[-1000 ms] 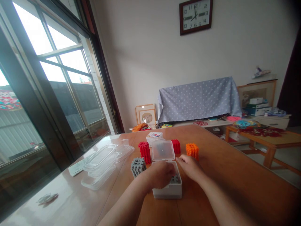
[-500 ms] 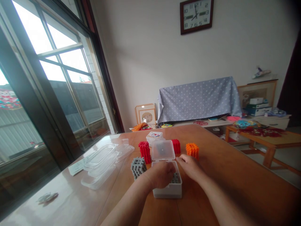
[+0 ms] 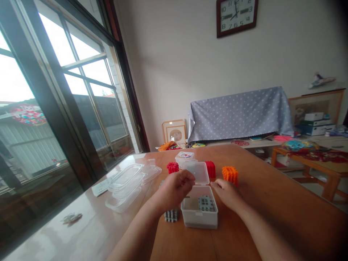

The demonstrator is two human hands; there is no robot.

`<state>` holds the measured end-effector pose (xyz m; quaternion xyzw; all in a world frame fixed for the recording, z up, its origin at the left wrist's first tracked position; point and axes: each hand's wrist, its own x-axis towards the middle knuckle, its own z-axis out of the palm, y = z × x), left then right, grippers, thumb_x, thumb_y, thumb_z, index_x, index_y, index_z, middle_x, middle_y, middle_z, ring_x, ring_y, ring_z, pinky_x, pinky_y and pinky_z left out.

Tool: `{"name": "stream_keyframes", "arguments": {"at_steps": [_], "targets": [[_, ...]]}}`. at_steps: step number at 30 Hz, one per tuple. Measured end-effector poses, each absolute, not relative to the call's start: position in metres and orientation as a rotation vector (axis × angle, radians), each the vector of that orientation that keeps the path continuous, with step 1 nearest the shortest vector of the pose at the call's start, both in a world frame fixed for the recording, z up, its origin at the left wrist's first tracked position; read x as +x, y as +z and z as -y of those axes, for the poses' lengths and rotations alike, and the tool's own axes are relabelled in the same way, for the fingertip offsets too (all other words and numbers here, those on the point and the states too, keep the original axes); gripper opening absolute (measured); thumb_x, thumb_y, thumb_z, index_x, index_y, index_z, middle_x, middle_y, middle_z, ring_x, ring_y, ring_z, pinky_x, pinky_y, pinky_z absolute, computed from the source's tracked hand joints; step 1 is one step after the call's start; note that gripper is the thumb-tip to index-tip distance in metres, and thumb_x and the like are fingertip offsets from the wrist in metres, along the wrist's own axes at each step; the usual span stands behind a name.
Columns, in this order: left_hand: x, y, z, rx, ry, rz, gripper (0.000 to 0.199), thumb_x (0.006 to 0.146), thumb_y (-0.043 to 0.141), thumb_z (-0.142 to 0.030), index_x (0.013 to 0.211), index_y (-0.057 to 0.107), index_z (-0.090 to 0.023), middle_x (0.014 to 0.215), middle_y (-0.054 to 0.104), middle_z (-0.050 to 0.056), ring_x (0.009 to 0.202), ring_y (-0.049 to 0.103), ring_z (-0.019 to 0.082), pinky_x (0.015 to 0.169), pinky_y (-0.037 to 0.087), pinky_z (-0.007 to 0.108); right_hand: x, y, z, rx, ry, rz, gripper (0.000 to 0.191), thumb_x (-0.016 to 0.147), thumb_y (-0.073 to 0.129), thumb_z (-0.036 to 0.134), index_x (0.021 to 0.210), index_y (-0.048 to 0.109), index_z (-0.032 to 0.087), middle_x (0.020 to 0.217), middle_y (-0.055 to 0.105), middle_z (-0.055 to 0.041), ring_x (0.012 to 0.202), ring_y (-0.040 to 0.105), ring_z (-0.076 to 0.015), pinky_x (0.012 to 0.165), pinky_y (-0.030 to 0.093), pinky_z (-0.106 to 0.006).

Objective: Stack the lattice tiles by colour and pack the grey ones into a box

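My left hand point(image 3: 178, 188), its fingers curled together, is raised at the left rear of a clear plastic box point(image 3: 201, 219); what it may hold is hidden. Grey interlocking pieces point(image 3: 206, 203) lie inside the box at the right. The hinged lid point(image 3: 199, 173) stands open behind. Beside the box's back right corner, my right hand point(image 3: 225, 191) has its fingers pressed together, with nothing discernible in them. Partly behind my left hand and wrist is a grey stack point(image 3: 171, 215). Red stacks point(image 3: 172, 167) point(image 3: 210, 169) stand behind, and an orange stack point(image 3: 230, 175) stands behind my right hand.
Clear lids and trays point(image 3: 126, 181) lie on the table's left over a paper point(image 3: 101, 186). A small plastic packet point(image 3: 71, 218) is nearer the left edge. Another clear box point(image 3: 185, 156) stands at the back of the wooden table point(image 3: 258, 206).
My left hand has come up out of the box and moved left, uncovering the grey pieces inside. My right hand stays beside the box. The whole view has shifted slightly.
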<state>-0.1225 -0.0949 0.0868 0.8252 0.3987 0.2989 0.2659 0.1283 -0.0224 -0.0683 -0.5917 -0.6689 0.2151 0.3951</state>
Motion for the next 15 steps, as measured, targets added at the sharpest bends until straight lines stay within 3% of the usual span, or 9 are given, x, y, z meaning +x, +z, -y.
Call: {"name": "stream_keyframes", "arguments": {"at_steps": [6, 9, 15], "targets": [[-0.172, 0.105, 0.094, 2.2, 0.974, -1.195, 0.018, 0.094, 0.053, -0.032, 0.096, 0.063, -0.017, 0.087, 0.067, 0.003, 0.078, 0.059, 0.014, 0.07, 0.046, 0.024, 0.128, -0.072, 0.02, -1.487, 0.562, 1.723, 0.045, 0.092, 0.044, 0.057, 0.075, 0.065, 0.02, 0.061, 0.061, 0.0003, 0.063, 0.056, -0.0178, 0.06, 0.036, -0.027], [-0.192, 0.11, 0.094, 2.292, 0.904, -1.306, 0.017, 0.088, 0.057, -0.025, 0.103, 0.065, -0.019, 0.101, 0.07, 0.005, 0.089, 0.062, 0.017, 0.077, 0.048, 0.027, 0.128, -0.074, 0.019, -1.495, 0.56, 1.733, 0.046, 0.092, 0.044, 0.057, 0.073, 0.064, 0.021, 0.06, 0.061, 0.0003, 0.063, 0.056, -0.0179, 0.06, 0.036, -0.027], [-0.214, 0.115, 0.092, 2.428, 0.642, -1.35, 0.037, 0.081, 0.068, -0.024, 0.118, 0.064, -0.025, 0.122, 0.066, 0.005, 0.11, 0.06, 0.022, 0.098, 0.046, 0.036, 0.13, -0.079, 0.015, -1.485, 0.58, 1.734, 0.045, 0.091, 0.046, 0.057, 0.074, 0.066, 0.021, 0.06, 0.062, -0.0013, 0.063, 0.056, -0.0196, 0.06, 0.037, -0.028]]}}
